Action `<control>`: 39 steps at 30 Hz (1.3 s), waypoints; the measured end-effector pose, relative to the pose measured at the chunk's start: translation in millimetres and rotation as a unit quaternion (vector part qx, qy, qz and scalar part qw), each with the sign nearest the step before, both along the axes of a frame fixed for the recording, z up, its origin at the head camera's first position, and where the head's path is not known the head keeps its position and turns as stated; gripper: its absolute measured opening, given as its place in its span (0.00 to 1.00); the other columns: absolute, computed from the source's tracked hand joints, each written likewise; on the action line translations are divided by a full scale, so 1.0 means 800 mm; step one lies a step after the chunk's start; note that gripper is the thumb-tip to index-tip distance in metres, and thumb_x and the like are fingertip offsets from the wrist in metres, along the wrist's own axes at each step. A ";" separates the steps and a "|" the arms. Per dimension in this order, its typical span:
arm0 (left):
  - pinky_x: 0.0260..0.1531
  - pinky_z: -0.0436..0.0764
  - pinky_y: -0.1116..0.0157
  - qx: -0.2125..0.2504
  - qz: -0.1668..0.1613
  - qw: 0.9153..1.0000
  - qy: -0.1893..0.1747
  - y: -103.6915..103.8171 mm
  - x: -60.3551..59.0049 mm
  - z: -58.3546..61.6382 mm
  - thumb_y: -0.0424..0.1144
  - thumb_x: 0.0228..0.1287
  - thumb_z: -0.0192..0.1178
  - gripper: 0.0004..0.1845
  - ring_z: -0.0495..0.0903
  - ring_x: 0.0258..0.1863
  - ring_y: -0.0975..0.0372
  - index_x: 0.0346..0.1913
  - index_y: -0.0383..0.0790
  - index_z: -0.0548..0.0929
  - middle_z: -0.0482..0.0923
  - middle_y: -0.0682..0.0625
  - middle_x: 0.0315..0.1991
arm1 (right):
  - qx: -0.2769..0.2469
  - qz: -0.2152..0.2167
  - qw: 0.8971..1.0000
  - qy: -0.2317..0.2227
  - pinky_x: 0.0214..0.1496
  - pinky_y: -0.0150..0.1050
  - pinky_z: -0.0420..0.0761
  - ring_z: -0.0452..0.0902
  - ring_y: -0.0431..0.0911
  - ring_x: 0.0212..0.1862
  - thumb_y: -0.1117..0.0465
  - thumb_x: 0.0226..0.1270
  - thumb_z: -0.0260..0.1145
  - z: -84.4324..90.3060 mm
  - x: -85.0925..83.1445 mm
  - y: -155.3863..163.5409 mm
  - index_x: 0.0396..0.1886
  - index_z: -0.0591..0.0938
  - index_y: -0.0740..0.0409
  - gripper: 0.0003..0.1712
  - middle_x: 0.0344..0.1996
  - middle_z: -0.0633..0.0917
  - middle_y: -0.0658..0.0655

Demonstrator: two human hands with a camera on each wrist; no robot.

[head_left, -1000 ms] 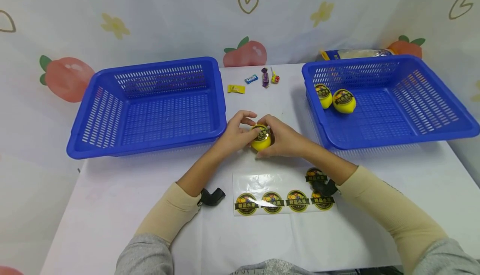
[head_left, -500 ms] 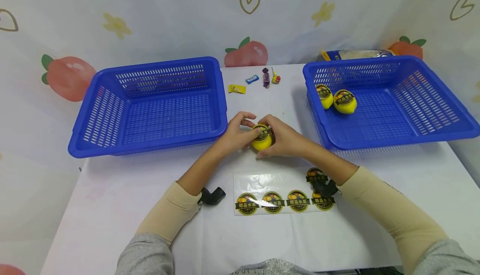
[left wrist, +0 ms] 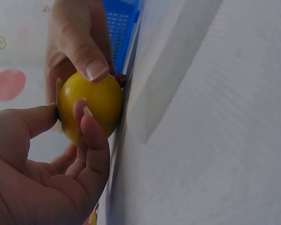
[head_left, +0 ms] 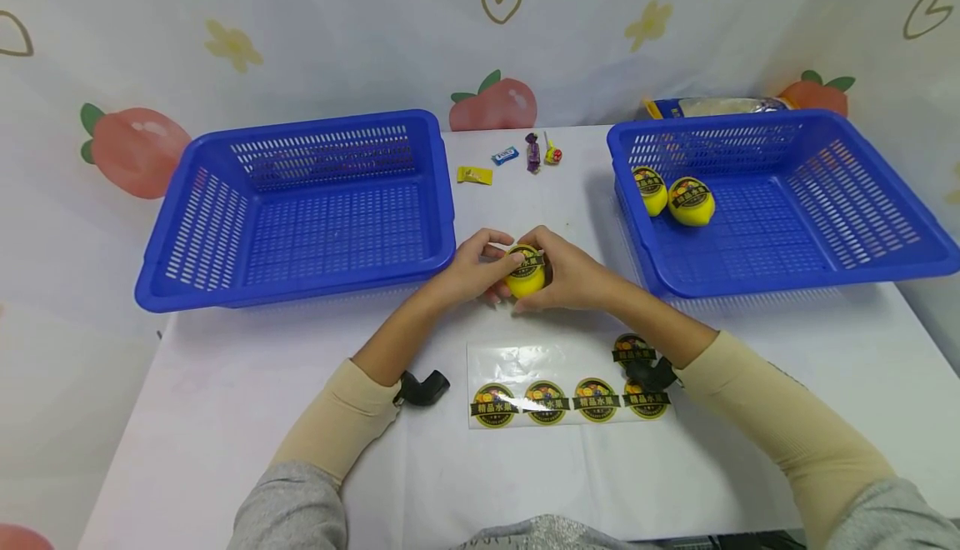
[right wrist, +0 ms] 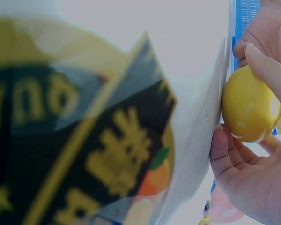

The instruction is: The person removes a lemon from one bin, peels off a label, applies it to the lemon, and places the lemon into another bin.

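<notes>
Yellow lemon (head_left: 524,273) with round label on top, mid-tabletop, just above the surface, between both baskets. Gripped from the left by left hand (head_left: 468,273), from the right by right hand (head_left: 568,275), fingers curled round it. Sticker sheet (head_left: 558,387) toward near edge. Empty blue basket (head_left: 300,208) left; blue basket (head_left: 780,200) right, holding two labelled lemons (head_left: 678,197). Wrapped sweets (head_left: 517,158) at far edge.

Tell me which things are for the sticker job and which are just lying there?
In use: lemon held by left hand and right hand; sticker sheet; right basket with two labelled lemons.
Lying about: sweets; left basket; packet.
</notes>
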State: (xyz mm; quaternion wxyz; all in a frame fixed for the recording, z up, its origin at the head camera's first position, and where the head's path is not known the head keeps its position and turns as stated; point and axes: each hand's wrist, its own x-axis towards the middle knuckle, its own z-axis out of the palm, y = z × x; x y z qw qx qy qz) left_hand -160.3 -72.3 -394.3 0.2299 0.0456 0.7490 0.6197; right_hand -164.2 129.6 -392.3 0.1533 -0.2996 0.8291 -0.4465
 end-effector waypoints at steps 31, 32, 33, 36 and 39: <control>0.33 0.86 0.64 0.088 -0.006 0.994 -0.069 -0.009 -0.001 -0.003 0.25 0.73 0.55 0.23 0.83 0.27 0.59 0.68 0.32 0.69 0.74 0.33 0.55 | 0.014 -0.059 0.993 -0.101 0.40 0.42 0.80 0.78 0.51 0.39 0.54 0.70 0.69 0.010 0.012 -0.006 0.61 0.65 0.58 0.30 0.47 0.79 0.62; 0.34 0.86 0.63 0.088 -0.007 0.994 -0.066 -0.008 0.000 -0.003 0.25 0.72 0.55 0.23 0.83 0.27 0.59 0.68 0.32 0.69 0.74 0.32 0.55 | 0.012 -0.063 0.993 -0.100 0.37 0.43 0.80 0.77 0.51 0.37 0.52 0.73 0.65 0.011 0.012 -0.008 0.60 0.65 0.59 0.26 0.45 0.79 0.62; 0.34 0.86 0.62 0.089 -0.007 0.994 -0.063 -0.008 0.000 -0.003 0.25 0.73 0.55 0.23 0.83 0.27 0.59 0.67 0.32 0.69 0.74 0.32 0.55 | 0.013 -0.068 0.993 -0.096 0.35 0.43 0.80 0.77 0.51 0.35 0.51 0.76 0.61 0.011 0.012 -0.009 0.59 0.66 0.59 0.23 0.44 0.79 0.62; 0.33 0.86 0.62 0.093 -0.009 0.994 -0.061 -0.007 0.000 -0.004 0.26 0.73 0.56 0.22 0.83 0.26 0.59 0.67 0.32 0.69 0.74 0.33 0.55 | 0.016 -0.089 0.993 -0.079 0.34 0.43 0.79 0.75 0.52 0.34 0.48 0.80 0.53 0.010 0.011 -0.012 0.55 0.67 0.60 0.20 0.43 0.78 0.62; 0.32 0.86 0.62 0.097 -0.006 0.993 -0.063 -0.006 0.001 -0.004 0.25 0.73 0.55 0.22 0.83 0.25 0.60 0.67 0.32 0.69 0.74 0.33 0.54 | 0.022 -0.115 0.991 -0.061 0.37 0.43 0.76 0.74 0.52 0.37 0.47 0.80 0.52 0.007 0.010 -0.016 0.52 0.69 0.59 0.19 0.44 0.79 0.61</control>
